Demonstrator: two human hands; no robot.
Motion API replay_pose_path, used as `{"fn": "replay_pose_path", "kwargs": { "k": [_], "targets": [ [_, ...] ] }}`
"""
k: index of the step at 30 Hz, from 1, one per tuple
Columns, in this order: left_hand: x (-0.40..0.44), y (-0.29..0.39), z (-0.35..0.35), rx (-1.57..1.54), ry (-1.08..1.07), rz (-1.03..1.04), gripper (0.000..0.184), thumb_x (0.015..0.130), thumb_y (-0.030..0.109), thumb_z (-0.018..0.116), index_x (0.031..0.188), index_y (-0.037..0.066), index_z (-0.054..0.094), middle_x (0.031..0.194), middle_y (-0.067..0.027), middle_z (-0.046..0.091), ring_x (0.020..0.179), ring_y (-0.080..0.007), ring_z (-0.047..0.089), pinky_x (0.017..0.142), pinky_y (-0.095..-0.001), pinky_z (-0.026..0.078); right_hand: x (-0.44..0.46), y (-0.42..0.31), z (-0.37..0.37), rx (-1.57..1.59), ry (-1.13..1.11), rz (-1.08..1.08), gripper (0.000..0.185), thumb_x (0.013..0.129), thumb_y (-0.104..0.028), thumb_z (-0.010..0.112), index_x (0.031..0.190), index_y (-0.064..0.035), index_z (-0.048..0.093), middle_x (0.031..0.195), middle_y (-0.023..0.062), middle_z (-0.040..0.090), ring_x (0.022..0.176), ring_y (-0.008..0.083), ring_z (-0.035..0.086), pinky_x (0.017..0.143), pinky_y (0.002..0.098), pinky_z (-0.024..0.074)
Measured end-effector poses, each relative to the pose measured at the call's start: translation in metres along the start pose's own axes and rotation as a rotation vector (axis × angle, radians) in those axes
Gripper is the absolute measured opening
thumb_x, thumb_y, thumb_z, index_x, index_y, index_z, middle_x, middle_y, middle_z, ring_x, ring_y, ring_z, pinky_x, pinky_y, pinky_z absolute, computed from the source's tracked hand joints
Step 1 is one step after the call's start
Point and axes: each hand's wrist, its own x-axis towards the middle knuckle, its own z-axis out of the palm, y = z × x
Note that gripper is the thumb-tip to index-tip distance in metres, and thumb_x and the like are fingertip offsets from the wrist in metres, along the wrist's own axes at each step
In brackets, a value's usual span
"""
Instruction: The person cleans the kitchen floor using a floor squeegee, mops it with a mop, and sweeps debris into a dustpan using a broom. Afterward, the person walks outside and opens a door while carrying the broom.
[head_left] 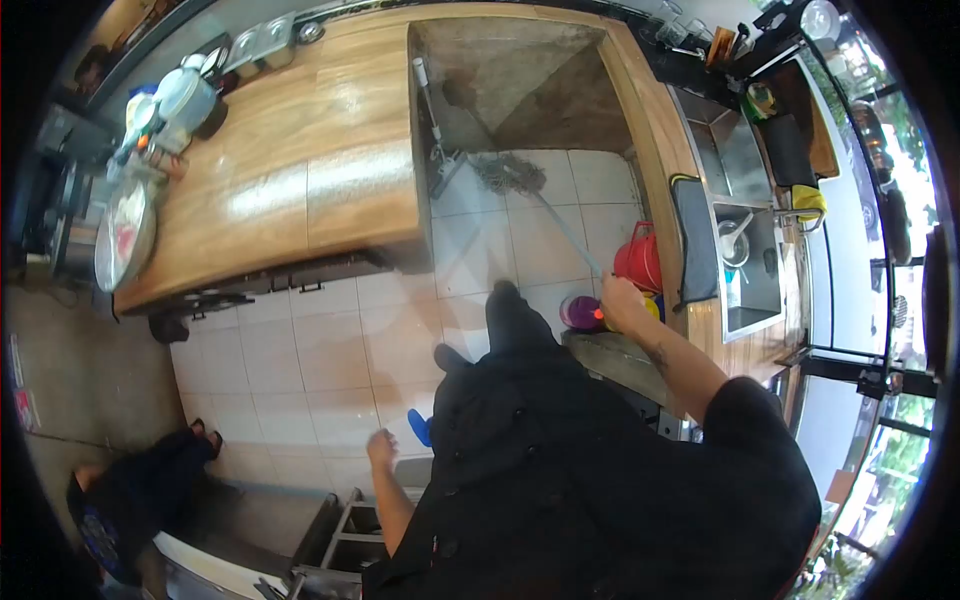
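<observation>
My right hand is wrapped round the handle of a mop. The mop's grey stringy head lies on the tiled floor inside the recess of the wooden counter. Down at my left side hangs my left hand, its fingers curled; whether they hold anything is too small to tell. A red bucket stands on the floor just beyond my right hand, with a purple object beside it. Another long-handled tool leans in the recess corner.
The wooden counter runs along the left and front. Metal sinks and a dark cloth are at the right. At lower left is another person. A blue object shows near my left hand. Metal racks stand behind.
</observation>
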Motion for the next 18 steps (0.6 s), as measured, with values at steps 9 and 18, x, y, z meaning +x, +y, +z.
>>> {"fn": "replay_pose_path", "kwargs": {
  "k": [9, 18],
  "targets": [
    [-0.073, 0.312, 0.21, 0.486, -0.325, 0.079, 0.029, 0.1, 0.028, 0.057, 0.106, 0.002, 0.066, 0.087, -0.0077, 0.069, 0.071, -0.0152, 0.061, 0.065, -0.03, 0.051, 0.124, 0.134, -0.228, 0.053, 0.157, 0.004, 0.045, 0.081, -0.026, 0.078, 0.122, -0.0122, 0.068, 0.108, 0.019, 0.068, 0.104, 0.0395, 0.067, 0.088, 0.0478, 0.0533],
    [-0.145, 0.486, 0.49, 0.833, -0.436, 0.924, 0.042, 0.094, 0.035, 0.062, 0.115, -0.001, 0.064, 0.103, -0.0203, 0.071, 0.096, -0.0359, 0.069, 0.087, -0.0435, 0.052, 0.39, 0.108, -0.42, 0.279, 0.937, -0.525, 0.044, 0.082, -0.011, 0.077, 0.123, -0.0089, 0.06, 0.104, 0.0163, 0.056, 0.097, 0.0365, 0.064, 0.082, 0.0418, 0.0515]
  ]
}}
